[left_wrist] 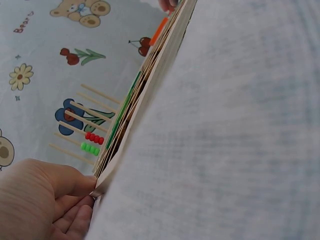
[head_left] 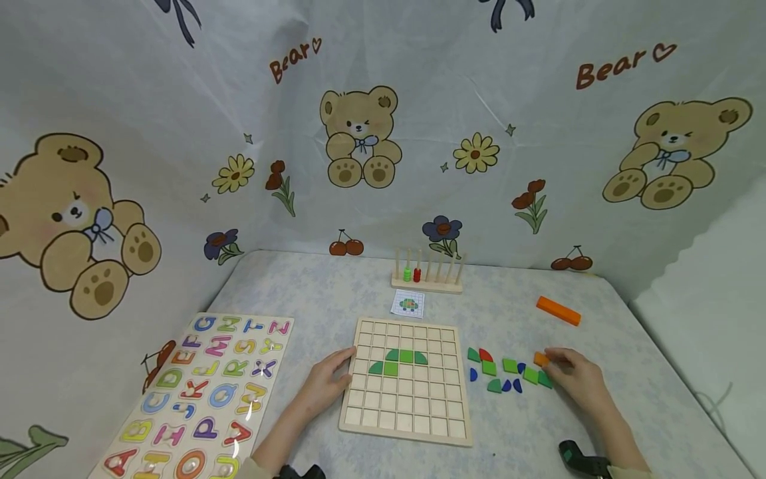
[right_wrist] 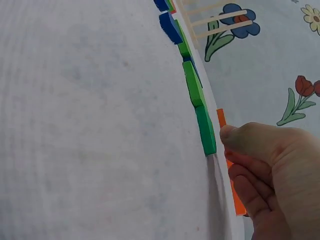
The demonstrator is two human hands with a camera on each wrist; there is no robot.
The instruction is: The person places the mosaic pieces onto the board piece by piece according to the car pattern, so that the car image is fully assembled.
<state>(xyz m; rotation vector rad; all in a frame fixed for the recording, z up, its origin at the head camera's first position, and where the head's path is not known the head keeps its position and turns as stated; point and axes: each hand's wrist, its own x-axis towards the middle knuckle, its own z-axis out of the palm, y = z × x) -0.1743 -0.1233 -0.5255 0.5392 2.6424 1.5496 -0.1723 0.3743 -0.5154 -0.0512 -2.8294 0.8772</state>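
My left hand grips the left edge of a wooden grid board, thumb and fingers at its rim in the left wrist view. On the board sit a few green pieces: green squares and green quarter rounds. Right of it, my right hand pinches a small orange block between thumb and fingers, low over the table. Close by its fingertips lie a green quarter-round piece and a green square block. Other loose green, blue and red pieces are scattered toward the board.
A pattern card lies behind the board, before a wooden peg stand with green and red beads. An orange bar is at the back right. To the left lies an alphabet puzzle board. A bear-print cloth hangs behind.
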